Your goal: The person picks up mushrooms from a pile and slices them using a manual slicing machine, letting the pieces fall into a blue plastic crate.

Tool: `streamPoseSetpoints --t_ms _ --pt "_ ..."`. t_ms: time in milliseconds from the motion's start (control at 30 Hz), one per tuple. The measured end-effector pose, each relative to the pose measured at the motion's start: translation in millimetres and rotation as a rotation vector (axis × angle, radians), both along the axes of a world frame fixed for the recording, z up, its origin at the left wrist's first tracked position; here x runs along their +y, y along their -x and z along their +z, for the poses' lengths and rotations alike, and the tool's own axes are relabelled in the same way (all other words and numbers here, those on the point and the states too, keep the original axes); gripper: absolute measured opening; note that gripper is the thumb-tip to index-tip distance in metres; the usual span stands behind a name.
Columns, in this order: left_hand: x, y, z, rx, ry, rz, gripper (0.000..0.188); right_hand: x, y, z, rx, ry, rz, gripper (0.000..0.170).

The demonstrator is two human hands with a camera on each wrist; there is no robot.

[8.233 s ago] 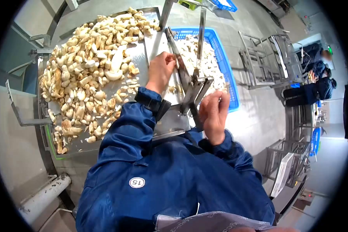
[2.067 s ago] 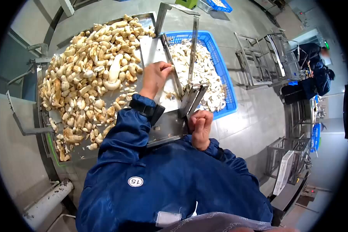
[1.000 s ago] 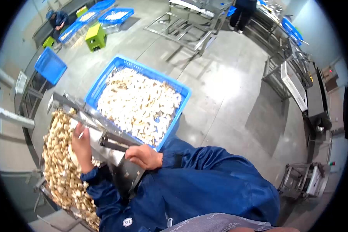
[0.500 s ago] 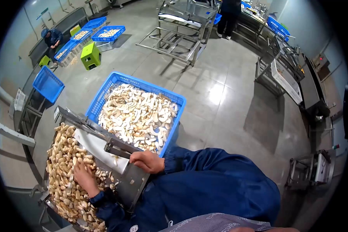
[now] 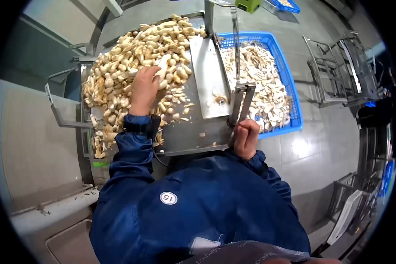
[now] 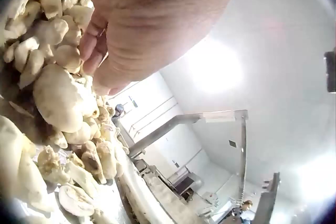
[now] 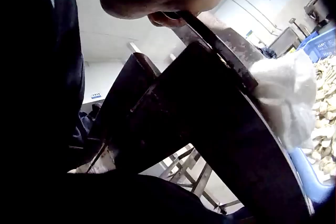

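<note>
Nearest is a person's navy jacket (image 5: 224,202), with a round white badge (image 5: 168,198) reading 15. Just beyond its sleeve, the right hand (image 5: 246,136) has its fingers curled round the end of a slicer's metal lever (image 5: 247,103). The left hand (image 5: 144,88) reaches onto a broad heap of whole king oyster mushrooms (image 5: 119,66), fingers bent and touching the pile; whether it pinches one cannot be told. A larger pale mushroom (image 5: 163,68) lies just beside its fingertips. The heap covers the left part of a steel counter (image 5: 185,136), with small pieces scattered near its edge. Right of it is a white cutting board (image 5: 209,75) bearing a few scraps; beside that stands a coil spring (image 5: 234,44). Farther right, a blue crate (image 5: 295,94) holds sliced mushrooms (image 5: 264,79). Farther off stand metal frames (image 5: 323,72) and a green stool (image 5: 248,4).
</note>
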State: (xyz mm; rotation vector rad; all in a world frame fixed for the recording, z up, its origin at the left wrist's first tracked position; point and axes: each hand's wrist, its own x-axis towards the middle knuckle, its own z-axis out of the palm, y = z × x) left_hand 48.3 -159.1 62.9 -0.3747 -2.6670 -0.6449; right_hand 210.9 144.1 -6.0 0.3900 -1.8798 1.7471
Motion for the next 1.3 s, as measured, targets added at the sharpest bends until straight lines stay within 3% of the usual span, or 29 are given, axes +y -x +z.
streamPoseSetpoints --t_ms 100,167,233,367,500,600,633,700,767,900,1000,1067,1167,1233,1267,1300 --pt "9.7 11.6 -3.7 0.077 0.039 -0.046 0.028 -3.1 0.7 -1.6 0.011 -0.025 -0.01 0.014" --pt "43.3 19.0 -2.7 0.072 0.212 -0.186 0.03 -4.6 0.4 3.3 0.004 -0.038 -0.002 0.015" --pt "56.6 27.9 -10.9 -0.006 0.31 -0.195 0.027 -3.8 0.6 6.6 0.006 -0.046 -0.006 0.016" --pt "52.9 35.5 -13.6 -0.062 0.265 -0.162 0.019 -0.2 -0.7 3.8 0.016 -0.055 -0.019 0.012" --pt "52.0 27.1 -3.6 -0.025 0.023 -0.109 0.026 -1.4 3.0 0.0 0.052 -0.031 -0.018 0.01" --pt "88.2 35.7 -7.6 -0.328 -0.375 -0.075 0.03 -1.4 0.8 -0.6 0.035 -0.012 0.011 0.01" --pt "108.4 38.1 -1.2 -0.323 -0.255 0.001 0.033 -0.4 0.9 0.7 0.03 -0.009 0.022 0.009" --pt "130.1 53.4 -41.6 -0.27 -0.387 -0.117 0.035 -0.6 1.9 -0.9 0.044 -0.045 -0.002 0.01" --pt "148.5 58.2 -56.1 -0.153 -0.361 -0.138 0.034 -1.3 2.3 1.0 0.055 -0.053 -0.009 0.01" --pt "159.9 47.5 -53.5 -0.312 -0.485 -0.118 0.03 -1.4 1.3 -1.1 0.056 -0.086 -0.048 0.011" --pt "154.2 33.2 -52.2 -0.447 -0.831 -0.226 0.02 -4.1 4.7 4.2 0.07 -0.106 -0.066 0.013" --pt "153.4 28.5 -48.1 -0.477 -0.826 -0.213 0.017 -8.5 -2.0 7.5 0.005 -0.066 -0.068 0.014" --pt "154.1 33.7 -49.9 -0.406 -0.807 -0.212 0.018 -7.5 8.7 41.7 0.018 -0.098 -0.024 0.015" --pt "153.8 37.2 -57.5 -0.327 -0.746 -0.184 0.016 -5.8 16.0 91.7 -0.199 0.027 0.052 0.017" --pt "156.6 49.3 -90.8 -0.393 -0.94 -0.262 0.017 -9.8 22.1 122.3 -0.273 0.148 0.081 0.016" --pt "157.2 45.9 -86.0 -0.38 -0.885 -0.234 0.017 -12.1 26.8 138.0 -0.342 0.266 0.112 0.016"
